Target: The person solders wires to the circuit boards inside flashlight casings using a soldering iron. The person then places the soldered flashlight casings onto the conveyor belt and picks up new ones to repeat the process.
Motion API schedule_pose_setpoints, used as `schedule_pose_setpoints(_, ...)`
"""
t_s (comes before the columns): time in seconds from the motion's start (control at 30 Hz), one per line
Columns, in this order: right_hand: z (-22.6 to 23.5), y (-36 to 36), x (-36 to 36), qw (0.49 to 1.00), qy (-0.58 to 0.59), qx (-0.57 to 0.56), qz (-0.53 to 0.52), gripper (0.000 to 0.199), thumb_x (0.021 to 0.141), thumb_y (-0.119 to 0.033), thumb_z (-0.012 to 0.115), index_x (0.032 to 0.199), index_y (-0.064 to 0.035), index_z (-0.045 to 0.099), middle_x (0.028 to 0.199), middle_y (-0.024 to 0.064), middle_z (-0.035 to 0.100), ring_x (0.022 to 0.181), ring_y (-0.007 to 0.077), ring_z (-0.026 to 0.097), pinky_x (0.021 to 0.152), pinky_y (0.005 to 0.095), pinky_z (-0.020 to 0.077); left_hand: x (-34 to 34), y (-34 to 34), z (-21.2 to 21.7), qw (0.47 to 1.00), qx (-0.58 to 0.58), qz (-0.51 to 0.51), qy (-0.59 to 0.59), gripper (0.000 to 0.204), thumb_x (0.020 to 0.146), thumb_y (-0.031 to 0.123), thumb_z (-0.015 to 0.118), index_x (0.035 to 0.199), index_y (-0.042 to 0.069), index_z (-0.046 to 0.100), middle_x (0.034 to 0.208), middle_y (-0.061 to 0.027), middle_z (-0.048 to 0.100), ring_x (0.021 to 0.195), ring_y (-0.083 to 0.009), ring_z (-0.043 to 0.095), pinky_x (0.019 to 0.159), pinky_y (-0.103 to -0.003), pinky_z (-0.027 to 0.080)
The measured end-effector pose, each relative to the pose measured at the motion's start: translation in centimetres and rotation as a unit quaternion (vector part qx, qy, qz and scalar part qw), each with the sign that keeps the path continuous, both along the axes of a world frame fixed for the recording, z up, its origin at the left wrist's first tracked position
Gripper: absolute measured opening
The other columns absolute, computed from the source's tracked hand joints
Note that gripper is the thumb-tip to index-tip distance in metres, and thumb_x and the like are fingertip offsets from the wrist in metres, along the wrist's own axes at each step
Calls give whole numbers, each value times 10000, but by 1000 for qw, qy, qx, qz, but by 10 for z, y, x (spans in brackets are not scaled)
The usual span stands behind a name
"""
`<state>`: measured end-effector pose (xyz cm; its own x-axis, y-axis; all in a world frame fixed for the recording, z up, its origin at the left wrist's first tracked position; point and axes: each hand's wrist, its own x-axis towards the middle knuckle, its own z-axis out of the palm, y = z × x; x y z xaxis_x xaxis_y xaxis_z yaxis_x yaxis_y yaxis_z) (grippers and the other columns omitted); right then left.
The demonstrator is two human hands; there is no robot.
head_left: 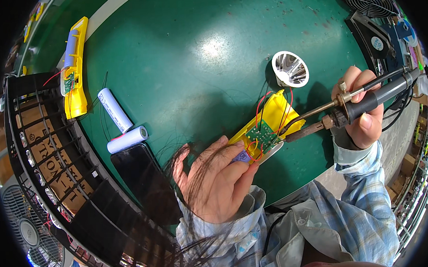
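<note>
My left hand [215, 183] is closed round one end of a yellow plastic flashlight housing [276, 110] and steadies it on the bench. A purple battery cell [242, 156] shows beside its fingers. Inside the housing lies a green circuit board [260, 134] with red, black and yellow wires. My right hand [361, 110] grips a soldering iron [382, 93] that has a thin feed tube [320, 109] along it. The tips of both reach the board's right edge; whether they touch it I cannot tell. A shiny cone reflector [290, 69] stands just beyond the housing, with wires running near it.
Two loose battery cells [115, 110] lie left on the green bench [182, 73], beside a black phone-like slab [141, 172]. Another yellow housing [77, 68] lies at the far left. A black crate [90, 186] borders the left edge. A fan guard [368, 0] is at the back right.
</note>
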<state>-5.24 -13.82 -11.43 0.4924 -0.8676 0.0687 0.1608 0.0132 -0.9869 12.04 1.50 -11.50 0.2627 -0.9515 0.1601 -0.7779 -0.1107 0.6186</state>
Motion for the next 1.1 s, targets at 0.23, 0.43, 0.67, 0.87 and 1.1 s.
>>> schedule_pose_setpoints(0.23,0,2,1,1000,10,5,5,371,568,-308,627,698,-83,363,712,46,346,591,109,341,527,215,322,0,0,-4,998,-34,-9,47,205,561,85,686,689,75,526,868,-73,560,830,-248,553,750,-364,388)
schedule_pose_setpoints(0.43,-4,-1,-1,998,-8,-48,42,338,633,-285,585,787,-29,426,724,80,397,609,115,383,550,214,335,1,-1,-4,997,-42,-24,55,230,550,59,691,693,48,511,862,-108,554,811,-278,554,672,-333,446)
schedule_pose_setpoints(0.67,-4,-2,-1,998,-2,-61,30,339,630,-289,583,782,-28,430,722,78,397,616,118,384,552,216,334,1,-1,-2,999,-33,-20,21,215,547,71,692,670,56,517,860,-94,556,809,-264,557,667,-329,438)
schedule_pose_setpoints(0.87,-3,-2,-1,998,0,-56,37,337,630,-287,583,782,-25,434,720,80,397,619,120,384,552,217,336,-1,0,-2,999,-22,8,46,206,548,85,692,662,87,521,863,-63,563,814,-243,561,800,-390,332)
schedule_pose_setpoints(1.1,-5,-2,-3,997,-9,-63,35,326,625,-272,584,770,-21,436,720,75,392,635,128,384,552,221,339,0,0,-2,1000,-13,5,17,188,571,126,681,663,111,518,870,-37,567,837,-214,555,844,-416,254)
